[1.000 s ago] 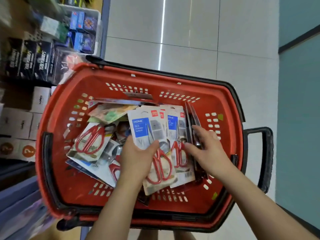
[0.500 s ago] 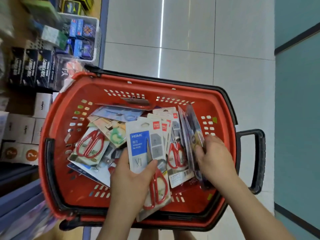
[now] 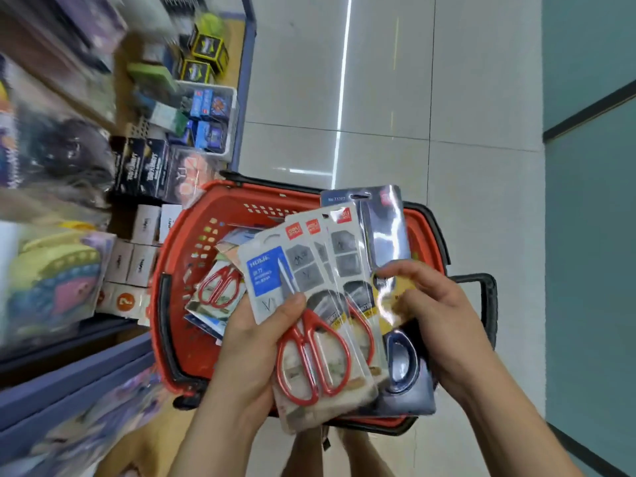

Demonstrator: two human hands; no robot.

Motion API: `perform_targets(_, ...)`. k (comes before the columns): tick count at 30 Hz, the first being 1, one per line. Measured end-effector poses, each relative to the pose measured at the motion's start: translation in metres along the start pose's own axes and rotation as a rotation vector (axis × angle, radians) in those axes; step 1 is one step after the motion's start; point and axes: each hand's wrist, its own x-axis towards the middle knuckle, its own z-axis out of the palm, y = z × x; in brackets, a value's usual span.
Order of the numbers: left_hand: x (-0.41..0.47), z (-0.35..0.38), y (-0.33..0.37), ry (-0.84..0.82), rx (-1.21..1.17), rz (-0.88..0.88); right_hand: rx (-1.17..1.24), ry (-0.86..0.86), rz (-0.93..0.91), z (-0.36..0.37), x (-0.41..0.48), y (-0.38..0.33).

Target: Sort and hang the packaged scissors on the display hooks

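Observation:
My left hand (image 3: 256, 342) grips a fanned stack of red-handled scissors packs (image 3: 309, 315) with white cards, lifted above the red basket (image 3: 179, 270). My right hand (image 3: 437, 321) pinches the dark blue-handled scissors pack (image 3: 385, 235) at the right side of the stack, thumb and fingers on its front. More packaged scissors (image 3: 220, 290), one with red handles, lie in the basket at its left. No display hooks are in view.
Store shelves (image 3: 113, 166) with boxed goods and blurred packets fill the left side. The basket stands on a pale tiled floor (image 3: 395, 98), its black handle (image 3: 488, 304) sticking out to the right. A teal wall (image 3: 592, 235) runs along the right.
Both hands have lifted the stack of packs up out of the basket. My right hand has brought the dark pack against the stack. The view has tilted upward.

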Motion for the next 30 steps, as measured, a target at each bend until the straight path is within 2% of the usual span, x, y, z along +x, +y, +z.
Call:
perform_targets(8, -0.125, 0.031, 0.08, 0.006, -0.108, 0.196, -0.073, -0.092, -0.268, 0.025, -0.088, -0.109)
perform_targets(13, -0.225, 0.036, 0.125, 0.021, -0.178, 0.355, -0.075, -0.219, -0.414, 0.029, -0.168, -0.176)
perform_targets(17, -0.303, 0.03, 0.149, 0.1, -0.181, 0.498, -0.085, -0.316, -0.476, 0.04, -0.228, -0.217)
perform_targets(24, -0.425, 0.006, 0.157, 0.237, -0.304, 0.7, -0.064, -0.541, -0.572, 0.079, -0.34, -0.255)
perform_targets(27, -0.472, -0.011, 0.145, 0.276, -0.324, 0.775, -0.065, -0.644, -0.606, 0.092, -0.386, -0.255)
perform_targets(30, -0.518, -0.035, 0.128, 0.381, -0.277, 0.859, -0.093, -0.749, -0.695, 0.105, -0.435, -0.243)
